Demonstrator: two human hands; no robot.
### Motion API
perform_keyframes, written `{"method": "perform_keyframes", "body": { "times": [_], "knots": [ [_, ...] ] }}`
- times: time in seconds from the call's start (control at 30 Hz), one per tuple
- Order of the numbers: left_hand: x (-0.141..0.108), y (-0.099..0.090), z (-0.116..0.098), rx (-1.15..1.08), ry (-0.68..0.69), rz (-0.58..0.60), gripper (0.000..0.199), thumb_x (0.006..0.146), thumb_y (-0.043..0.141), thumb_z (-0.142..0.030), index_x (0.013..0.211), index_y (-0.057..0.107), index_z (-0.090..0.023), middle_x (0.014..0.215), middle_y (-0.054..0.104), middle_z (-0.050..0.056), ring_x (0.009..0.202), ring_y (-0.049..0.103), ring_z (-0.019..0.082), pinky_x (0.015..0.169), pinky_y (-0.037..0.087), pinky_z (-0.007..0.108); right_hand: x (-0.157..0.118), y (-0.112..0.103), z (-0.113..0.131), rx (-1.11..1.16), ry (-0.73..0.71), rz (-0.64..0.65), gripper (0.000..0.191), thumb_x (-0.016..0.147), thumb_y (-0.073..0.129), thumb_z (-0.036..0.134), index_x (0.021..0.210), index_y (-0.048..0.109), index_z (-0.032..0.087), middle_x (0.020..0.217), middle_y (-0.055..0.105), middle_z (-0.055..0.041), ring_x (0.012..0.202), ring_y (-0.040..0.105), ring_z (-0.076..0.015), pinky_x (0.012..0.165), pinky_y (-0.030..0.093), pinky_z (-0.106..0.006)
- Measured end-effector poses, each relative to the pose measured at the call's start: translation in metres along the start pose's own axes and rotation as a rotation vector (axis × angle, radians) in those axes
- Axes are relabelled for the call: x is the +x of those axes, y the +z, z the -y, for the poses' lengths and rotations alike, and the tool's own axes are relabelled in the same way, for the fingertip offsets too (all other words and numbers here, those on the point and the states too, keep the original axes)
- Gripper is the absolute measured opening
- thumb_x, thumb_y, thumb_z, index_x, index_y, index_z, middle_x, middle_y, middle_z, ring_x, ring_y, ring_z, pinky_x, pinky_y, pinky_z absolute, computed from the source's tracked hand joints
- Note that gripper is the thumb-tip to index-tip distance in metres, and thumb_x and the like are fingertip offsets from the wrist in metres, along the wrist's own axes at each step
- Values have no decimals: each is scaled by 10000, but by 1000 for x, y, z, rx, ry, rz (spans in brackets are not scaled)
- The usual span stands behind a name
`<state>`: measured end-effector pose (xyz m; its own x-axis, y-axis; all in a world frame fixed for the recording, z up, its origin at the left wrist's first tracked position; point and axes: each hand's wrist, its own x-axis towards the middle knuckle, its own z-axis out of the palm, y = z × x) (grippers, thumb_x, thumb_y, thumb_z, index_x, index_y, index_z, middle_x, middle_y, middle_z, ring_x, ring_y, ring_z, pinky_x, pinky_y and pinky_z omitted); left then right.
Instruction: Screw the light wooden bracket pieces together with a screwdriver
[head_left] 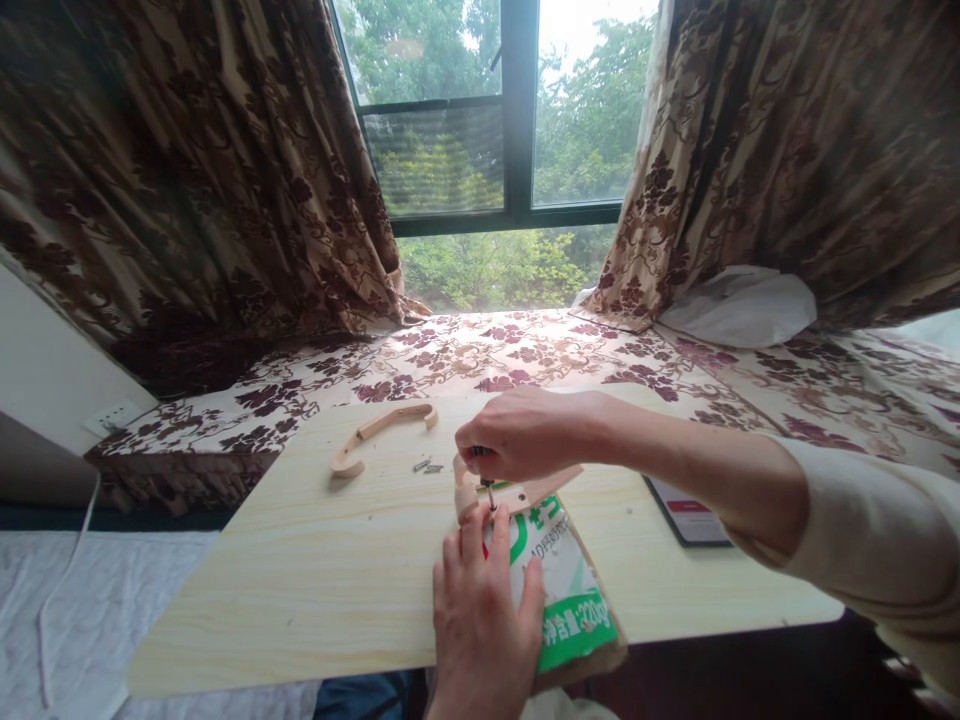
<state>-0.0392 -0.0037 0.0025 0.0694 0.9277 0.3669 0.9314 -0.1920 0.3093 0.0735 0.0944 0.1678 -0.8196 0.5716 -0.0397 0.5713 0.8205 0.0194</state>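
My right hand (499, 435) is closed around the dark handle of a screwdriver (487, 484), whose shaft points down at a pale wooden piece (514, 497). That piece lies over the top of a green and white printed packet (574, 590). Below the screwdriver tip, my left hand (487, 590) lies with its fingers spread, fingertips against the near edge of the wooden piece and the palm beside the packet. A curved wooden part (382, 432) rests on the table to the left, and several small metal pieces (427, 466) lie between it and my right hand.
The light wooden table (300, 580) has a phone (686, 512) on its right, partly under my right forearm. Behind are a flower-patterned window seat (480, 360), a white bag (742, 305), curtains and a window.
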Motion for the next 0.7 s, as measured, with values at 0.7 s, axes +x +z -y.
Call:
{"method": "perform_keyframes", "body": {
  "times": [0.7],
  "knots": [
    [1,0,1,21,-3,26,428,875,445,-344,1288,477,-237,1342,448,42,1079,443,243,902,407,402,2,3,-2,5,25,20,282,873,404,248,933,651,126,784,665,-99,576,457,-128,491,250,-269]
  ]
}}
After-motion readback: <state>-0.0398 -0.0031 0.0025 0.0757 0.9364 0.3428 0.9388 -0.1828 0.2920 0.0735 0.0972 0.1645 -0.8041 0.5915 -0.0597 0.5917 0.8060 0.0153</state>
